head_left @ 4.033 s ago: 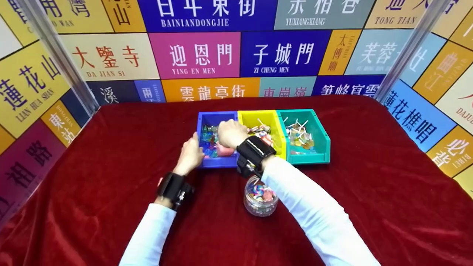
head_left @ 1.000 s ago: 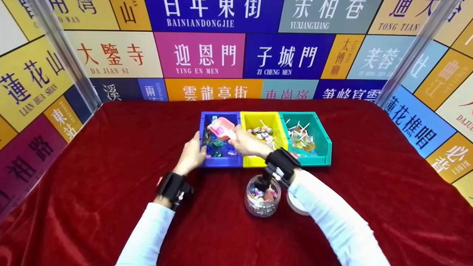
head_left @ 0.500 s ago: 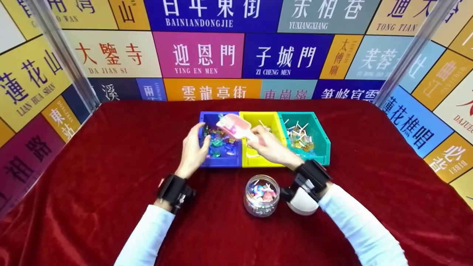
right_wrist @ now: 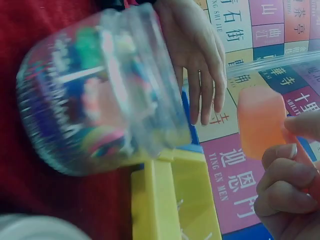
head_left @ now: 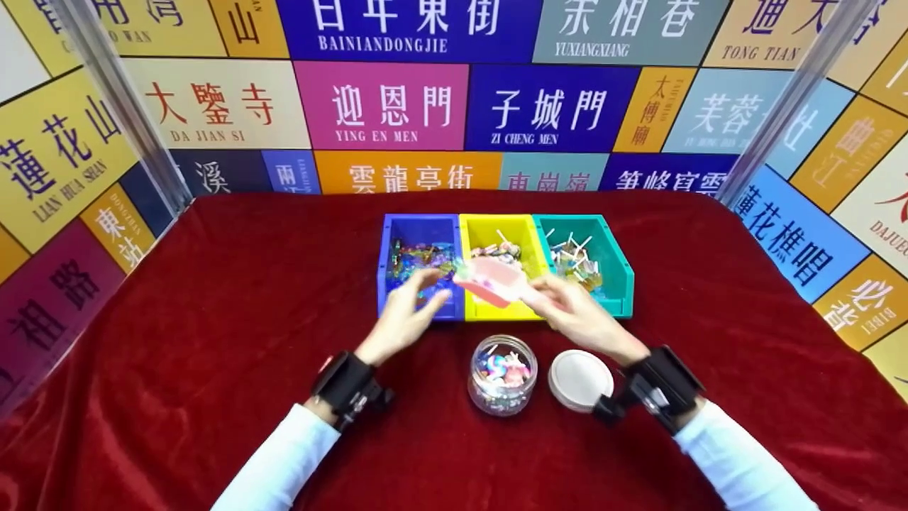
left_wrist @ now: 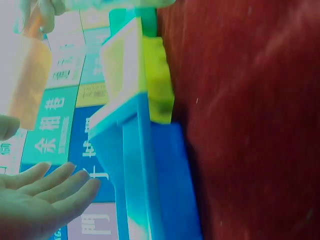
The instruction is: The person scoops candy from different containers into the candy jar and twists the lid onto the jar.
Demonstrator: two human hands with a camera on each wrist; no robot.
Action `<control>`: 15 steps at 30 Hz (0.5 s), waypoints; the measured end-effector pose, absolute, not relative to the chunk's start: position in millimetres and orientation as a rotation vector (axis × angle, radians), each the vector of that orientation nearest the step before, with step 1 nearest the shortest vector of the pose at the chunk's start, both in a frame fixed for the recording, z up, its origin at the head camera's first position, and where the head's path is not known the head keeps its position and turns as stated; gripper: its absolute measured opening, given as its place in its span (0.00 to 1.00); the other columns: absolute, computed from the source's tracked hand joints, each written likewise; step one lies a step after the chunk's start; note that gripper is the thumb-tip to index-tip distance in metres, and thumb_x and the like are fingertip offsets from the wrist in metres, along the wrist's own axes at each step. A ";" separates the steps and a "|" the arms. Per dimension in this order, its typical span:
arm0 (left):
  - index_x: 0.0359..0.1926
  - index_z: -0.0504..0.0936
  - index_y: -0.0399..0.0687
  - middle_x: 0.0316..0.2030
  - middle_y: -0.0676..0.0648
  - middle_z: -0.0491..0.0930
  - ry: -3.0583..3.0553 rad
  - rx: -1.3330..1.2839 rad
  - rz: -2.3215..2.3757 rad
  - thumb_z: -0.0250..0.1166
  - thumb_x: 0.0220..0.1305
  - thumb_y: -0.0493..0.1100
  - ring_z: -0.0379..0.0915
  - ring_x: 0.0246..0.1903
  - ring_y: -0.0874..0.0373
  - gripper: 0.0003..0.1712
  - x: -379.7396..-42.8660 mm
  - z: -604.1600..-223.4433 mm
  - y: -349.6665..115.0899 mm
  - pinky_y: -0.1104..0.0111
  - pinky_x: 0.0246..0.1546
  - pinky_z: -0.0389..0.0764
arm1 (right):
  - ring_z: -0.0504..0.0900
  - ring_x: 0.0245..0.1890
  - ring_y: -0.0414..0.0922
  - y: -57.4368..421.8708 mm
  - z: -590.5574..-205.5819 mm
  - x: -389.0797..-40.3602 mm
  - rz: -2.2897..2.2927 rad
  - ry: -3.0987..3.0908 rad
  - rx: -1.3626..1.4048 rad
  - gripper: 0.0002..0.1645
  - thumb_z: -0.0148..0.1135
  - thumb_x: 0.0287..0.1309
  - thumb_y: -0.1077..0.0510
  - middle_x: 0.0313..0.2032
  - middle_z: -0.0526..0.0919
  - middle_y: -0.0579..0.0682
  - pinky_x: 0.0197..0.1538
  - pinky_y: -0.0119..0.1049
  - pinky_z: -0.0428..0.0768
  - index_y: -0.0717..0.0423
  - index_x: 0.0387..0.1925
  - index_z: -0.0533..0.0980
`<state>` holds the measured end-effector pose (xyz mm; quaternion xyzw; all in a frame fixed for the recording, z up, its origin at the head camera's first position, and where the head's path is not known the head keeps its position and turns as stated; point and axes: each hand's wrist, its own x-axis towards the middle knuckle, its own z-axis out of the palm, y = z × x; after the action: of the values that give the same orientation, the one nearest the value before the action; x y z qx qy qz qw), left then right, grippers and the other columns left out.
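A pink scoop [head_left: 493,278] hangs over the front of the yellow bin [head_left: 488,311], small shiny pieces in its bowl. My right hand [head_left: 578,312] grips its handle; the right wrist view shows the fingers curled round the handle [right_wrist: 303,160]. My left hand [head_left: 408,312], fingers spread and holding nothing, is beside the scoop's tip, in front of the blue bin [head_left: 418,311]. Colourful gem-like pieces [head_left: 425,259] lie in the blue bin. Below the scoop stands an uncovered clear jar [head_left: 502,387], partly filled with lollipop-shaped and other small bits.
A white lid [head_left: 582,380] lies on the red cloth [head_left: 269,284], right of the jar. The teal bin [head_left: 621,277] adjoins the yellow one and holds white-stemmed pieces. A wall of coloured signs [head_left: 397,106] stands behind, with metal posts [head_left: 787,106] at the sides.
My right hand has lifted the loaded scoop from the blue bin and brought it right and nearer. My left hand has let go of the blue bin's side and followed. The lid has come into full view.
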<state>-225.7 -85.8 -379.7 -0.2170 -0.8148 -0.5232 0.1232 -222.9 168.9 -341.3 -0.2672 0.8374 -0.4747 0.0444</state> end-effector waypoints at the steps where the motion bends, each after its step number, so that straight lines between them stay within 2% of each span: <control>1: 0.52 0.67 0.29 0.50 0.34 0.71 -2.398 -0.654 -1.541 0.55 0.62 0.40 0.67 0.52 0.43 0.22 -224.0 -380.3 -84.1 0.55 0.52 0.69 | 0.64 0.17 0.37 171.9 -341.8 -220.1 -1.458 2.552 -0.819 0.11 0.51 0.61 0.59 0.21 0.66 0.48 0.21 0.25 0.62 0.63 0.40 0.73; 7: 0.53 0.67 0.31 0.51 0.35 0.71 -2.504 -0.790 -1.685 0.55 0.62 0.42 0.67 0.53 0.46 0.22 -219.8 -385.4 -77.0 0.55 0.55 0.66 | 0.73 0.32 0.39 190.4 -346.6 -208.6 -1.482 2.520 -0.890 0.09 0.53 0.58 0.63 0.33 0.77 0.51 0.33 0.25 0.71 0.62 0.39 0.75; 10: 0.54 0.67 0.33 0.52 0.35 0.71 -2.559 -0.852 -1.718 0.55 0.62 0.43 0.67 0.53 0.47 0.23 -218.3 -386.9 -75.0 0.58 0.55 0.66 | 0.75 0.37 0.39 200.8 -348.4 -206.2 -1.457 2.487 -0.936 0.09 0.54 0.58 0.62 0.35 0.79 0.51 0.39 0.26 0.74 0.59 0.39 0.76; 15: 0.54 0.67 0.33 0.52 0.36 0.71 -2.617 -0.987 -1.789 0.55 0.62 0.44 0.67 0.54 0.48 0.24 -216.0 -387.7 -73.1 0.62 0.56 0.67 | 0.74 0.39 0.40 215.1 -345.3 -203.2 -1.374 2.495 -1.012 0.09 0.55 0.57 0.60 0.35 0.81 0.47 0.40 0.28 0.75 0.53 0.39 0.78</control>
<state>-216.0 -73.1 -387.7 -0.2960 -0.7852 -0.5366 -0.0892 -203.2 215.1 -345.3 -0.3342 0.8239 -0.4538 0.0594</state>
